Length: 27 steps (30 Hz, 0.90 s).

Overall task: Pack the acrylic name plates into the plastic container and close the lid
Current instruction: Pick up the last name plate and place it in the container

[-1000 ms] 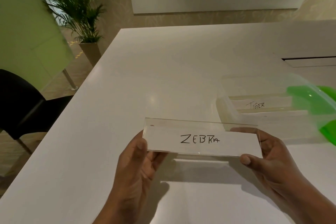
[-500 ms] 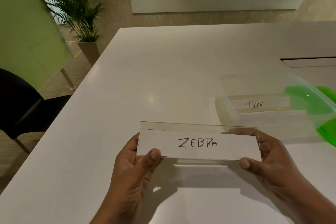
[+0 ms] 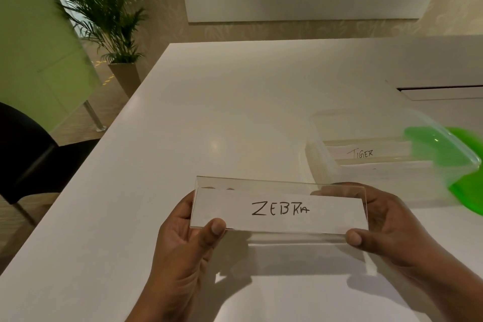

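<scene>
Fingers and thumbs of the left hand [image 3: 183, 238] and right hand [image 3: 384, 227] pinch the ends of the ZEBRA name plate [image 3: 279, 210], held above the white table [image 3: 209, 112]. Just right, the clear plastic container [image 3: 321, 154] holds the TIGER name plate [image 3: 366, 153], its green lid [image 3: 467, 191] beside it.

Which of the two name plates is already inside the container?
The TIGER name plate, lying in the clear plastic container. The ZEBRA name plate is outside it, held by the left hand and right hand.
</scene>
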### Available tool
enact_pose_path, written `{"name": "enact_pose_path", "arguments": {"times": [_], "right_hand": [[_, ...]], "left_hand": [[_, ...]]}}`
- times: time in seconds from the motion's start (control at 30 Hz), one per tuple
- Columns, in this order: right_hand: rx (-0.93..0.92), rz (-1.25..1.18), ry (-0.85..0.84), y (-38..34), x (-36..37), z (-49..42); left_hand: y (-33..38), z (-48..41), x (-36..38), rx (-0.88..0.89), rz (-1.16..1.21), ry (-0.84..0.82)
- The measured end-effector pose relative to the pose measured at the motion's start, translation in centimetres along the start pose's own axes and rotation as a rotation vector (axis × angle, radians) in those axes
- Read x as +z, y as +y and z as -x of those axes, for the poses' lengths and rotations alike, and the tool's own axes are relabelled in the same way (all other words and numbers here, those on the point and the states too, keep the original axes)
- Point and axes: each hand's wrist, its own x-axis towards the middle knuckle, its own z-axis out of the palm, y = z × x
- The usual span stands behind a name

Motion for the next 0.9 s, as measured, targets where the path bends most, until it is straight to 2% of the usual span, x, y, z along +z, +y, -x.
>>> {"name": "enact_pose_path", "arguments": {"times": [0.07,0.23,0.37,0.57,0.77,0.9], "right_hand": [[0.007,0.122,-0.017,-0.8,-0.2,-0.1],[0.012,0.651,-0.051,-3.1,-0.6,0.1],[-0.074,0.848,-0.077,-4.9,-0.5,-0.1],[-0.137,1.006,-0.144,-6.9,0.1,-0.5],[-0.209,1.126,-0.135,-8.3,-0.4,-0.9],[-0.258,1.144,-0.098,-9.7,-2.0,-2.2]], "left_hand": [[0.2,-0.2,-0.1,0.005,-0.032,-0.014],[0.4,-0.5,0.4,0.007,-0.132,-0.041],[0.5,-0.6,1.9,0.016,-0.185,-0.101],[0.9,-1.1,5.0,0.089,-0.205,-0.189],[0.6,-2.2,5.5,0.170,-0.201,-0.275],[0.3,-3.7,4.3,0.214,-0.407,-0.378]]}}
